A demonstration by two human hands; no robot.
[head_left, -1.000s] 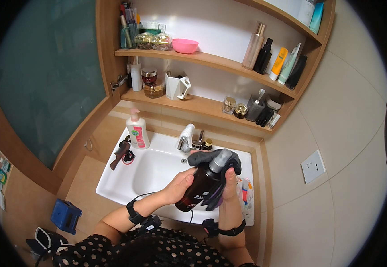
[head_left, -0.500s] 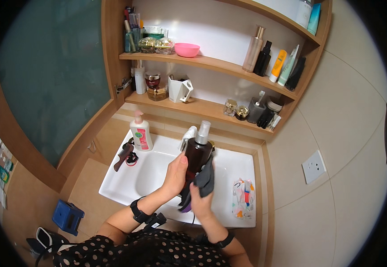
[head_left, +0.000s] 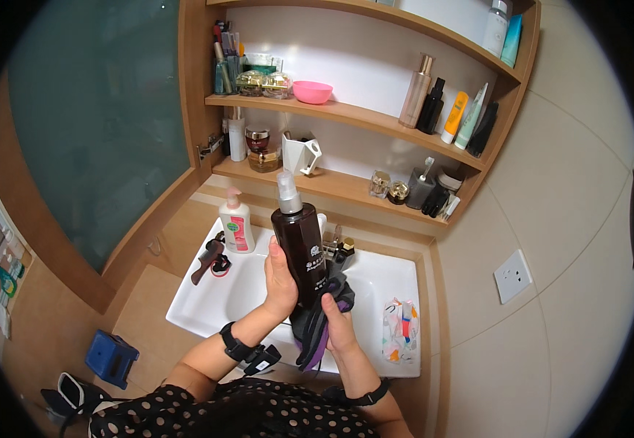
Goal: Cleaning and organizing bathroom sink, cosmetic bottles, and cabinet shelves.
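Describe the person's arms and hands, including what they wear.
The left hand and right hand are ungloved. A black strap circles the left forearm, a small black box beside it; another strap circles the right forearm. The dotted black garment leaves forearms bare.

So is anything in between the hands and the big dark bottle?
Nothing visible on the left: the left hand touches the dark bottle directly. But a grey and purple cloth is bunched between the right hand and the bottle's lower part.

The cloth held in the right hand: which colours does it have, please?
The cloth is dark grey and purple, as the head view shows.
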